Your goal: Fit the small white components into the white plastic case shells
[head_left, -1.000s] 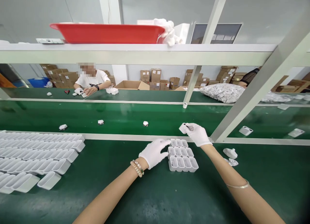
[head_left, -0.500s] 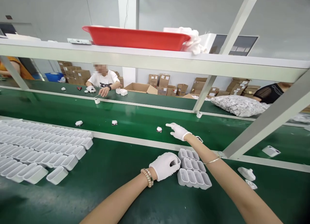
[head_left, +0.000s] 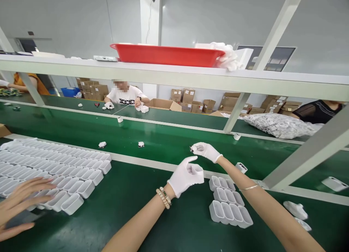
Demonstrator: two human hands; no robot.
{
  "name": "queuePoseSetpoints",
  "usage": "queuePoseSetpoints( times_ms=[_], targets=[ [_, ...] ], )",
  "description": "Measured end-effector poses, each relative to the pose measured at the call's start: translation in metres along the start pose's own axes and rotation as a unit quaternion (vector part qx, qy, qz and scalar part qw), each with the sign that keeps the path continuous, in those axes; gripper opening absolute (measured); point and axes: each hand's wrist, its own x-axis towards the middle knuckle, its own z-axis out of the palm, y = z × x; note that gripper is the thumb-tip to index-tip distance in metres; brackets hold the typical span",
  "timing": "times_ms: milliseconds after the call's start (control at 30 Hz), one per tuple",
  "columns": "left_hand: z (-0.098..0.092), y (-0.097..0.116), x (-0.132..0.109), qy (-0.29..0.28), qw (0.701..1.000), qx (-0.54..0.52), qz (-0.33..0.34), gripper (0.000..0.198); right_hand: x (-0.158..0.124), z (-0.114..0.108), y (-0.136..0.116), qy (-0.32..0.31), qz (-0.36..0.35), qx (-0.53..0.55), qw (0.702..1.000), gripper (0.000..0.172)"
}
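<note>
My right hand (head_left: pixel 206 151), in a white glove, pinches a small white part with dark electronics (head_left: pixel 192 149) over the green conveyor belt (head_left: pixel 163 150). Lower and to its left, my gloved left hand (head_left: pixel 185 176) is curled around a white plastic case (head_left: pixel 195 168), its thumb raised. Glove and case blend, so the case shows only in part. Just right of my left hand stand short rows of open white cases (head_left: pixel 230 212). Two more small white parts, a nearer one (head_left: pixel 141 144) and a farther one (head_left: pixel 102 145), lie on the belt to the left.
Many white cases (head_left: pixel 72 204) stand in rows at left, with another person's bare hand (head_left: pixel 25 201) over them. A slanted post (head_left: pixel 297 150) rises at right below a shelf (head_left: pixel 169 72) with a red tray (head_left: pixel 169 56). Across the belt sits a co-worker (head_left: pixel 128 94).
My right hand has picked up the small white part from the belt. My left hand has moved away from the short rows of cases. Another person's hand has come in at lower left.
</note>
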Motion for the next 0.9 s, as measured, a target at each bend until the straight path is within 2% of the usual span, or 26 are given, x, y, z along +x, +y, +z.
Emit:
queuePoseSetpoints(
  times_ms=[133, 167, 267, 367, 433, 533, 633, 733, 833, 900],
  targets=[
    [-0.010, 0.044, -0.017, -0.008, 0.995, 0.098, 0.020, 0.052, -0.058, -0.008, -0.031, 0.061, -0.044, 0.125, 0.989, 0.055],
    [-0.011, 0.054, -0.022, -0.013, 0.985, 0.165, 0.043, 0.050, -0.076, -0.009, -0.040, 0.074, -0.052, 0.149, 0.985, 0.057],
    [-0.010, 0.075, -0.035, -0.026, 0.950, 0.282, 0.132, 0.051, -0.131, -0.006, -0.066, 0.100, -0.075, 0.199, 0.972, 0.052],
    [-0.012, 0.086, -0.043, -0.036, 0.921, 0.327, 0.209, 0.053, -0.168, 0.004, -0.087, 0.104, -0.130, 0.256, 0.952, 0.043],
    [-0.014, 0.091, -0.047, -0.036, 0.899, 0.362, 0.244, 0.056, -0.180, 0.011, -0.094, 0.100, -0.173, 0.268, 0.943, 0.039],
    [-0.016, 0.097, -0.052, -0.040, 0.867, 0.407, 0.284, 0.058, -0.185, 0.017, -0.098, 0.101, -0.205, 0.233, 0.945, 0.037],
    [-0.014, 0.100, -0.055, -0.049, 0.850, 0.428, 0.303, 0.056, -0.187, 0.020, -0.097, 0.100, -0.180, 0.200, 0.958, 0.039],
    [-0.011, 0.099, -0.056, -0.066, 0.845, 0.427, 0.315, 0.055, -0.191, 0.021, -0.100, 0.098, -0.157, 0.205, 0.961, 0.041],
    [-0.010, 0.099, -0.055, -0.064, 0.837, 0.439, 0.320, 0.054, -0.196, 0.023, -0.105, 0.105, -0.146, 0.186, 0.966, 0.033],
    [-0.009, 0.099, -0.055, -0.059, 0.831, 0.447, 0.325, 0.053, -0.199, 0.024, -0.108, 0.133, -0.144, 0.162, 0.967, 0.028]
  ],
)
